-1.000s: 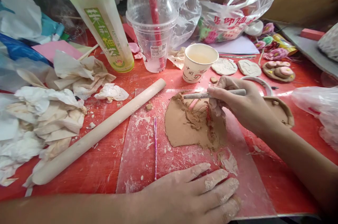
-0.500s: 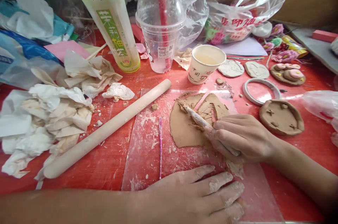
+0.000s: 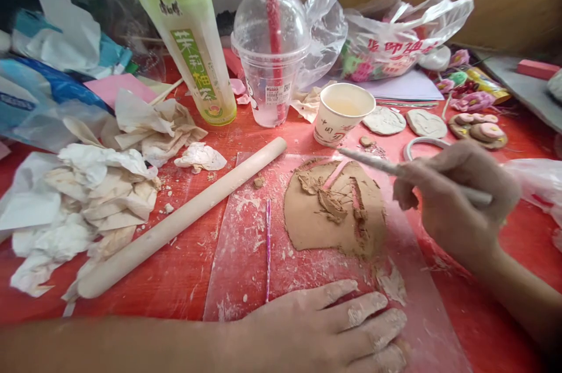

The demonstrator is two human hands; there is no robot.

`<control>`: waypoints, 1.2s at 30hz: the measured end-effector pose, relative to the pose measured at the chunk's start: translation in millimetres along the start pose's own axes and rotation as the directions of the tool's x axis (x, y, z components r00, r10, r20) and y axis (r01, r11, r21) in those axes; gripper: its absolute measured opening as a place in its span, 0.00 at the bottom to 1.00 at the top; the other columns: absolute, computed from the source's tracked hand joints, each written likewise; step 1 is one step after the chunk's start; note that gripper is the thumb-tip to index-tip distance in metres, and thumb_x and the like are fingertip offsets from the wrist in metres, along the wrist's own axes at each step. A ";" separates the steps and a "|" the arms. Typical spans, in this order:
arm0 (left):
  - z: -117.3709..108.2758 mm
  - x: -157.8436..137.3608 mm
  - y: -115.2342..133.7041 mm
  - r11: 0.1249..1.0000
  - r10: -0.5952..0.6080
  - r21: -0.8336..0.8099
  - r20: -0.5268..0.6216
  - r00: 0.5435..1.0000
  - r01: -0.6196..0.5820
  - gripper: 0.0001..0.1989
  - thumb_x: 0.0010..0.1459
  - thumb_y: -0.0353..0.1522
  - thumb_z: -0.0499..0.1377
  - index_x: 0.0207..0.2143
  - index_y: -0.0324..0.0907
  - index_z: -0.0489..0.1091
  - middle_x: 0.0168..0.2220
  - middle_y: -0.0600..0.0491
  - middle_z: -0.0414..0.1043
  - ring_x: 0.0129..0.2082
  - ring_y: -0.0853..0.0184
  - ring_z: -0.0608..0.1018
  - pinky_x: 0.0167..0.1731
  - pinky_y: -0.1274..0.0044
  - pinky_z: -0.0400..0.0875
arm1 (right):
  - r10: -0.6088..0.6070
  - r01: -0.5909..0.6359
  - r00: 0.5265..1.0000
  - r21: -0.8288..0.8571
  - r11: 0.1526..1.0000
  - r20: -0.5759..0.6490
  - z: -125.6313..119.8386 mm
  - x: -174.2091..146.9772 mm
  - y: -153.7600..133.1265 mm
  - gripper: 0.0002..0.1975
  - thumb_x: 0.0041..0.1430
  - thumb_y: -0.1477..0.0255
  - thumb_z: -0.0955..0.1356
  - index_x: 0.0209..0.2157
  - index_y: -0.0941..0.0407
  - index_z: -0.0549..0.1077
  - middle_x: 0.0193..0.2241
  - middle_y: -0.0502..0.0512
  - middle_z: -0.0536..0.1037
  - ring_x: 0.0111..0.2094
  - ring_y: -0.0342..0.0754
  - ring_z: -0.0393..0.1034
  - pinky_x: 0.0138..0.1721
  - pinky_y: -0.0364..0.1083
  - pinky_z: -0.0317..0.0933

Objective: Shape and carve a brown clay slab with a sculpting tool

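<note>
My right hand [image 3: 461,197] grips a thin clay-smeared modelling tool [image 3: 373,161], lifted off the work with its tip near the paper cup. Below and left of it lies a flat slab of brown clay [image 3: 311,223], with cut slots and scraped-up clay crumbs on its top. The slab rests on a clear plastic sheet [image 3: 232,267] dusted with dried clay. Flat on the sheet's near part, fingers spread and clay-coated, is my left hand [image 3: 338,326], holding nothing. A thin purple stick [image 3: 268,250] lies just beyond its wrist.
A wooden rolling pin [image 3: 184,215] lies diagonally at left, beside crumpled tissues [image 3: 100,185]. Behind stand a tea bottle [image 3: 188,51], a domed plastic cup [image 3: 267,68] and a paper cup [image 3: 342,112] of cloudy liquid. Clay discs [image 3: 384,120] and a tape roll [image 3: 413,147] sit at right.
My right hand has risen and moved right, taking the tool off the clay slab; it now covers the small clay dish and part of the tape roll. My left hand stays in place.
</note>
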State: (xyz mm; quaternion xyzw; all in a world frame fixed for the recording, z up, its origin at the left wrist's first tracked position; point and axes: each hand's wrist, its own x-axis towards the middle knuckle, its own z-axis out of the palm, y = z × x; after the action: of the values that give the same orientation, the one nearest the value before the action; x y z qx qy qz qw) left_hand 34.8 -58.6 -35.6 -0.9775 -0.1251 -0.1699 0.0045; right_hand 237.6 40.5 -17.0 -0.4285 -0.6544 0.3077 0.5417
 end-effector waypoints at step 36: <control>0.2 0.2 -1.5 1.000 -0.003 -0.011 -0.022 1.000 0.003 0.18 0.64 0.31 0.45 0.54 0.43 0.63 0.57 0.54 0.62 0.56 0.65 0.65 0.55 0.74 0.59 | 0.409 -0.392 0.783 -0.138 0.909 0.469 2.1 25.0 -14.6 0.13 0.59 0.69 0.63 0.22 0.56 0.60 0.15 0.46 0.68 0.12 0.36 0.58 0.11 0.38 0.50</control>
State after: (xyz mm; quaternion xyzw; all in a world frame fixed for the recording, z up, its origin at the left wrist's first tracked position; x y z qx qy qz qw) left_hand 34.7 -57.1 -35.8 -0.9754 -0.1255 -0.1813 0.0002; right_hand 231.1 56.5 6.3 -0.4748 -0.6685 0.5025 0.2742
